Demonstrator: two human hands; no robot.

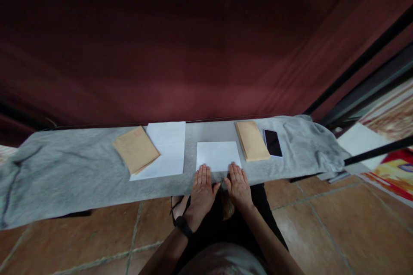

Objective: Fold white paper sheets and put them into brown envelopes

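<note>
A white sheet of paper (217, 155), which looks folded, lies flat in front of me on the grey cloth. My left hand (203, 191) rests flat with its fingertips on the sheet's near left edge; a dark watch band circles that wrist. On the near right edge lie the fingertips of my right hand (238, 187), fingers stretched out. Both thumbs point inward, and neither hand grips anything. To the left, several brown envelopes (136, 148) lie partly over white paper (172, 146). A stack of brown envelopes (253, 139) sits to the right of the sheet.
A dark-screened phone (273, 143) lies right of the envelope stack. The grey cloth (71, 167) covers a long narrow surface against a dark red backdrop (180, 64). Black bars (380, 152) and a red and yellow printed item (395, 172) are at the right. Below is tiled floor (106, 232).
</note>
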